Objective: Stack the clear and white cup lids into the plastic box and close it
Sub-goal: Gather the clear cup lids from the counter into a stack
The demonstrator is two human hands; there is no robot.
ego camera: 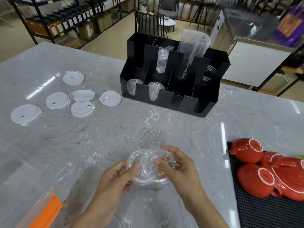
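Note:
Both hands hold clear cup lids just above the grey marble counter, near its front middle. My left hand grips the left rim of the lids. My right hand pinches a clear lid at the right side. Another clear lid lies on the counter just beyond my fingers. Several white lids lie scattered on the left part of the counter. The clear plastic box with an orange clasp shows at the bottom left corner, mostly out of view.
A black cup and lid organiser with clear cups stands at the back middle. Red ceramic cups lie upside down on a black mat at the right. Shelves and chairs fill the room behind.

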